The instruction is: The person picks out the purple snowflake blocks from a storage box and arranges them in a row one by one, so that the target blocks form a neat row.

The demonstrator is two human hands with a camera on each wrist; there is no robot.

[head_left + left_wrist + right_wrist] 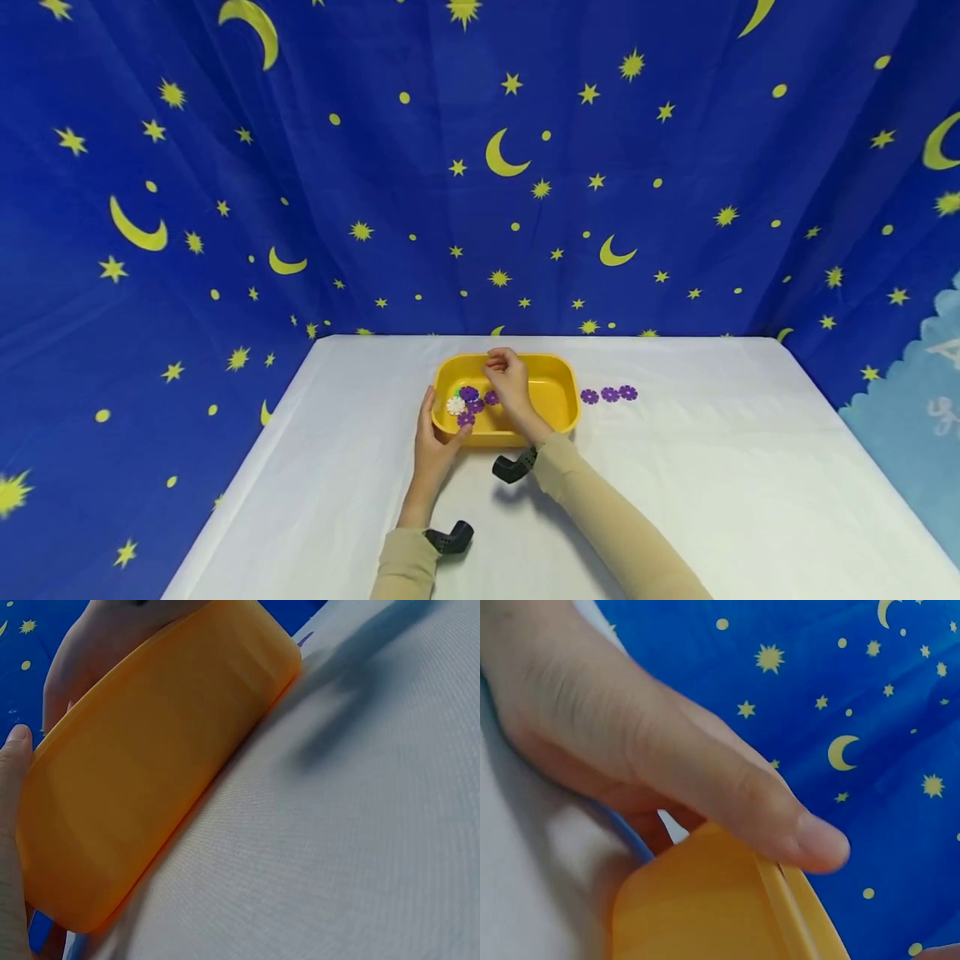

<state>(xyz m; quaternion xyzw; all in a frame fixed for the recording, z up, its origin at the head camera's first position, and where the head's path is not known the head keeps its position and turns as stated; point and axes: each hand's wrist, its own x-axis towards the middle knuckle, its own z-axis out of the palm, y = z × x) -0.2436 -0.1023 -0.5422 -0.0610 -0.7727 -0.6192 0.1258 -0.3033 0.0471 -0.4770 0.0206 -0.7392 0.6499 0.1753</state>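
Left grip clasping yellow tray, right grip over it, hold impossible to tell; purple flower pieces inside, head view only

L hand grips, R hand more fwd

The L hand grips w/ its thumb spread away from the fingers, toward the R wrist. The R hand is fwd & right of it, fingers bent; their grip is not clear. The R forearm comes diagonally, the L forearm straighter, both in sleeves.
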